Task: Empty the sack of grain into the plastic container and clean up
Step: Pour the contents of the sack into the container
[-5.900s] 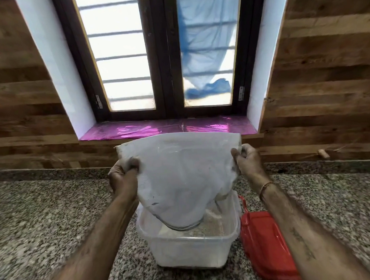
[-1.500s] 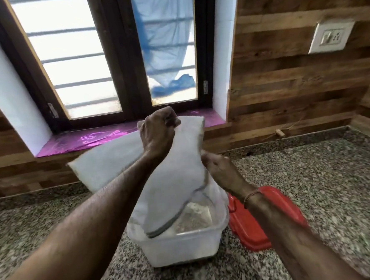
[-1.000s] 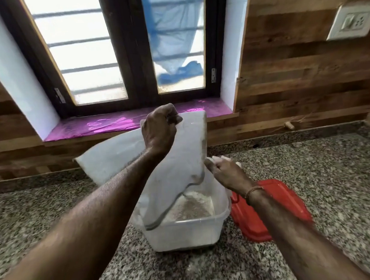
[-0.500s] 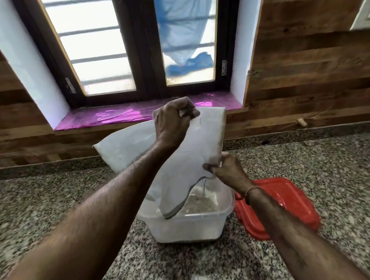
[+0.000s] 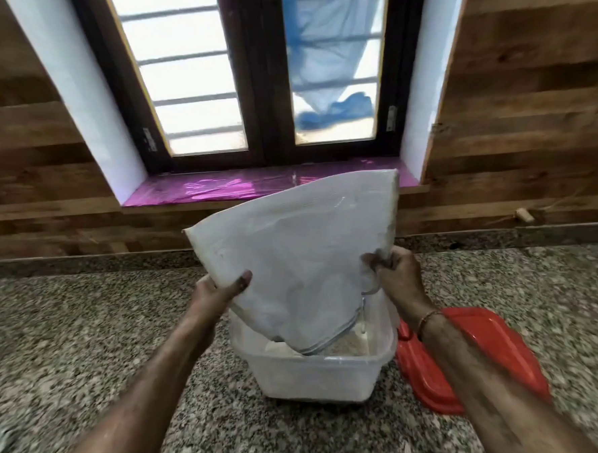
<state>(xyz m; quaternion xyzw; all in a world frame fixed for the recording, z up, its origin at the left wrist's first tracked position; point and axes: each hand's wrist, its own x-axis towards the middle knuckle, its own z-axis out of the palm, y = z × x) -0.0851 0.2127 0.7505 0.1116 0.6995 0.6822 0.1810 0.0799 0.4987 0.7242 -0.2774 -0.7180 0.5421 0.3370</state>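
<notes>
- A speckled grey granite countertop [image 5: 87, 344] fills the lower half of the frame, running back to a low granite upstand along the wall.
- The wall [image 5: 526, 72] behind it is clad in horizontal brown wood-look boards on both sides of the frame.
- At top centre is a dark-framed two-pane window [image 5: 260, 71] set in white reveals. The left pane shows horizontal bars, and a blue cloth [image 5: 333, 66] hangs behind the right pane.
- The window sill [image 5: 218, 189] is covered in shiny magenta film.
- A clear plastic container [image 5: 317, 379] stands on the counter at lower centre, with pale grain [image 5: 347, 346] visible inside.
- A red lid [image 5: 491, 354] lies flat on the counter just right of the container, partly hidden by the right forearm.
- The white sack [image 5: 302, 243] is held upside down and tilted in the middle of the frame. Its closed end points up towards the sill, and its dark-hemmed mouth hangs down inside the container.
- The left hand [image 5: 217, 294] pinches the sack's left edge, thumb on the front face and fingers behind.
- The right hand [image 5: 398, 276] has its fingers curled round bunched fabric at the sack's right edge; a thin bracelet [image 5: 431, 318] circles that wrist.
</notes>
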